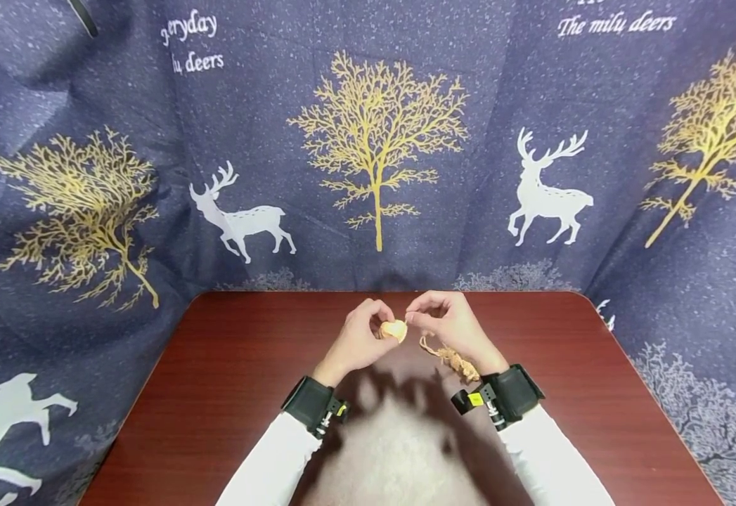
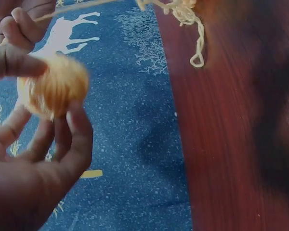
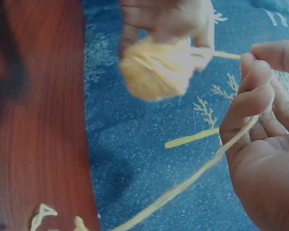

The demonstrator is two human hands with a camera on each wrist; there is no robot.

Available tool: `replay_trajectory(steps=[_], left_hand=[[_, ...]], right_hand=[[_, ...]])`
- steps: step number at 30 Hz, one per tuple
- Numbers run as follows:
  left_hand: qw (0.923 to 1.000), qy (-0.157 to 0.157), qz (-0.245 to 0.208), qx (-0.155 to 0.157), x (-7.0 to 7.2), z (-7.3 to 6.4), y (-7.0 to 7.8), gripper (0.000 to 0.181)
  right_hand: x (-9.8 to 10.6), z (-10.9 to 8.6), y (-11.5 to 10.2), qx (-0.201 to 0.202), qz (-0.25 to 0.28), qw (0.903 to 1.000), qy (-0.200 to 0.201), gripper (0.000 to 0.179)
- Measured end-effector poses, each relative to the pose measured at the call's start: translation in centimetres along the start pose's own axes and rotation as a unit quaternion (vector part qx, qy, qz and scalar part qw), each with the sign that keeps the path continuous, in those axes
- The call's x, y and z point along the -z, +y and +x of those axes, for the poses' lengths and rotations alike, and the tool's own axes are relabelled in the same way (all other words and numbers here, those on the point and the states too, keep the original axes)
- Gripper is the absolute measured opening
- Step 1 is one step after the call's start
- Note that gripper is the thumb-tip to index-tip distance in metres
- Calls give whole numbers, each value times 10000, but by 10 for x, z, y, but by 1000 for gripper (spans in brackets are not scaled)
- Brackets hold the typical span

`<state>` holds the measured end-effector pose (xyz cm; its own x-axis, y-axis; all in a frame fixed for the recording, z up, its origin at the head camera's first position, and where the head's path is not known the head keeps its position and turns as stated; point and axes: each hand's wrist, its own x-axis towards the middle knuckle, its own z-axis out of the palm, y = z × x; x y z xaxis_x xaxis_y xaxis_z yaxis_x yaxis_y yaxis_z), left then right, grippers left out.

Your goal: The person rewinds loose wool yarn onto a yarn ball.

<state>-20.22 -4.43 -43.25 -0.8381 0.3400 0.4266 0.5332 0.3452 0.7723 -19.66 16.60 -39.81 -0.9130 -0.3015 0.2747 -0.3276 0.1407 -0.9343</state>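
A small ball of yellow yarn (image 1: 394,330) is gripped between the thumb and fingers of my left hand (image 1: 360,339), held up above the table. My right hand (image 1: 453,325) is just to its right and pinches the yarn strand (image 3: 226,55) that runs taut from the ball. Past the pinch, the strand passes through the curled fingers of the right hand and slants down toward the table. A loose, tangled heap of the same yarn (image 1: 458,361) lies below the right hand, with a small loop (image 2: 197,60) sticking out of it.
The reddish-brown wooden table (image 1: 228,393) spreads under both hands, its far edge close beyond them. Behind it hangs a dark blue cloth (image 1: 405,267) printed with white deer and yellow trees. Each wrist wears a black band (image 1: 309,406) with a small camera.
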Motion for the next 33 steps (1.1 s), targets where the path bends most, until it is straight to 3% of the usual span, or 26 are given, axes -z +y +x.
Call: replay_trajectory(steps=[3,6,10,14,17,21,24,27,29,31,33], left_hand=[[9981,-506,-316,-120,0,-1,2,28],[9917,-1009,-774,-195,0,-1,6,27],[9743,-1605,-1570,-187,3,0,14,27],[9533,-1654,-2520,-200,6,1,24,28],[9384,-1354,-3154,-389,8,3,28,30],[9224,-712,-3750,-595,8,6,29,29],[9072,-158,-4176,-486,8,8,30,25],[8829,388,-4674,-240,8,10,31,30],[8705,746,-4863,-98,8,11,32,31],[8656,1183,-4865,15,7,14,31,31],[8721,1665,-4599,137,5,16,30,28]], right_hand=[[5,4,3,-112,536,9985,22,16],[9,7,4,-286,1175,9926,78,8],[10,11,7,-473,1760,9831,178,13],[10,13,15,-625,1958,9784,216,14],[8,12,21,-724,2003,9769,174,12],[5,8,29,-687,1891,9795,68,12],[3,5,34,-661,1743,9825,50,12],[0,2,37,-714,1536,9855,60,7],[-1,-1,37,-753,1272,9890,37,8],[-4,-4,36,-797,1020,9916,-22,14],[-6,-6,34,-781,783,9938,-85,18]])
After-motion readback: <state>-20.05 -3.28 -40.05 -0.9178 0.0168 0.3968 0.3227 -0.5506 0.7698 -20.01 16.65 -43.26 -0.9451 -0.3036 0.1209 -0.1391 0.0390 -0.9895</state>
